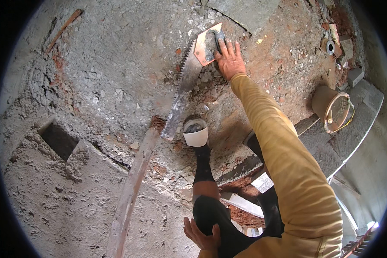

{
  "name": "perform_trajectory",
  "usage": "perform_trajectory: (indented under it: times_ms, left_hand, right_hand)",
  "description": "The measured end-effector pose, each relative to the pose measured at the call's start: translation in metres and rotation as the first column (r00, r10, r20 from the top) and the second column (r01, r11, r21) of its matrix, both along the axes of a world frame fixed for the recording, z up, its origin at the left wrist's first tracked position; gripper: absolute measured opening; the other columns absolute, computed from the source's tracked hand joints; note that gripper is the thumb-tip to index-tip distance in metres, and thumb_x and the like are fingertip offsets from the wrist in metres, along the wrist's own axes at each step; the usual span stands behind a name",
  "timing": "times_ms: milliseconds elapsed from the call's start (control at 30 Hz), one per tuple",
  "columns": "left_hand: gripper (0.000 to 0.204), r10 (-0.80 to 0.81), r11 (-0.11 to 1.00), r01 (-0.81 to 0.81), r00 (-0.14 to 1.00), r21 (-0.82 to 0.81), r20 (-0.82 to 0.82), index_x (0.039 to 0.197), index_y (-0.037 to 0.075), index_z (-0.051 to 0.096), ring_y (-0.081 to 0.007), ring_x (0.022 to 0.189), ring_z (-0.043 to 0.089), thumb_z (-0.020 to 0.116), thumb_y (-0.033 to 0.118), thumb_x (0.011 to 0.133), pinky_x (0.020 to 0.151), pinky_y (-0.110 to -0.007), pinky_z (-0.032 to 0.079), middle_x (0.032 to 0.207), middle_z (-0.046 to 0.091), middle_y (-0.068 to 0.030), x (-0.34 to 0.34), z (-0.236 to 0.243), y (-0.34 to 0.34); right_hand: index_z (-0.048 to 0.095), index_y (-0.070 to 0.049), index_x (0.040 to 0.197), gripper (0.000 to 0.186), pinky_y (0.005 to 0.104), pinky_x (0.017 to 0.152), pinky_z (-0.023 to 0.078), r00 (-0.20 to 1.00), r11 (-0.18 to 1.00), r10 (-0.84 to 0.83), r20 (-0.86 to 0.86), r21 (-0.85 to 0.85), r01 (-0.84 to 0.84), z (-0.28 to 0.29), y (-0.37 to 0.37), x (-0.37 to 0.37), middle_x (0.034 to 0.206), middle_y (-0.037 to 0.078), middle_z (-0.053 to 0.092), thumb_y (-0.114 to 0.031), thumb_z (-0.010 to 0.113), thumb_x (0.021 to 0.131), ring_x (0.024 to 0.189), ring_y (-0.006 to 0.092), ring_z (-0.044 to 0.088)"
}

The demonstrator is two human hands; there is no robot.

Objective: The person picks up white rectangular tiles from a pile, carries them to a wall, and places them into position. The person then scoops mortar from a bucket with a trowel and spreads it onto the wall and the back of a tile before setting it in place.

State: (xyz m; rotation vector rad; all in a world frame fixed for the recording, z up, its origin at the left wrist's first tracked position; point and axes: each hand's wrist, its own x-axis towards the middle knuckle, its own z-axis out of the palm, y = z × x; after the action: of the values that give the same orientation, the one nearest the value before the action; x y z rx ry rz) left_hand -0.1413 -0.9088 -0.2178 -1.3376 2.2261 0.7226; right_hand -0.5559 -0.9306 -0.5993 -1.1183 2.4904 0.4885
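Note:
A large hand saw [187,79] with coarse teeth lies on the rubble-strewn ground, its blade pointing back toward me. It has a pale, orange-tinted handle [201,48] with a dark grip. My right hand [230,60] reaches out to the handle's right side, its fingertips at the dark grip. Those fingers are stretched and slightly apart, not wrapped round it. Down by my bent leg, my left hand [204,235] is open, fingers spread, with nothing in it.
A wooden beam [135,189] slants up to the saw tip, left of my foot in a white slipper [196,136]. A dirty bucket [324,103] stands on grey blocks at right. A square hole [58,141] is at left. A metal ring-like piece [328,46] lies upper right.

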Motion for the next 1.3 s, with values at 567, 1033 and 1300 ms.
perform_trajectory:
  times_ms: [567, 1033, 1300]
  left_hand:
    - [0.072, -0.393, 0.918, 0.384, 0.916, 0.102, 0.082, 0.134, 0.000, 0.043, -0.0392, 0.133, 0.034, 0.055, 0.052, 0.086, 0.108, -0.051, 0.026, 0.143, 0.036, -0.0226, -0.066, -0.008, -0.030]
    - [0.057, -0.748, 0.656, 0.740, 0.664, 0.151, -0.004, 0.121, -0.004, 0.055, -0.0381, 0.118, 0.053, 0.061, 0.040, 0.086, 0.100, -0.042, 0.042, 0.123, 0.057, -0.0245, -0.247, 0.090, -0.112]
    - [0.058, -0.911, -0.002, 0.967, -0.106, -0.253, -0.398, 0.130, 0.009, 0.051, -0.0329, 0.130, 0.041, 0.065, 0.038, 0.082, 0.108, -0.049, 0.029, 0.133, 0.052, -0.0159, -0.408, 0.192, 0.115]
  right_hand:
    - [0.069, -0.006, 0.101, 0.036, 0.0421, 0.093, 0.040, 0.856, 0.895, -0.397, 0.332, -0.066, 0.441, 0.331, 0.249, 0.025, 0.105, 0.013, 0.062, -0.034, 0.062, 0.081, 0.105, 0.0282, 0.058]
    - [0.066, -0.004, 0.100, 0.047, 0.0464, 0.079, 0.050, -0.216, -0.276, -0.830, 0.514, -0.042, 0.960, 0.563, 0.397, 0.201, 0.088, 0.024, 0.065, -0.045, 0.067, 0.076, 0.089, 0.0407, 0.063]
    - [0.067, 0.001, 0.086, 0.052, 0.0463, 0.078, 0.051, -0.111, -0.193, -0.850, 0.515, -0.109, 0.975, 0.610, 0.446, 0.152, 0.088, 0.024, 0.066, -0.050, 0.060, 0.079, 0.087, 0.0382, 0.065]
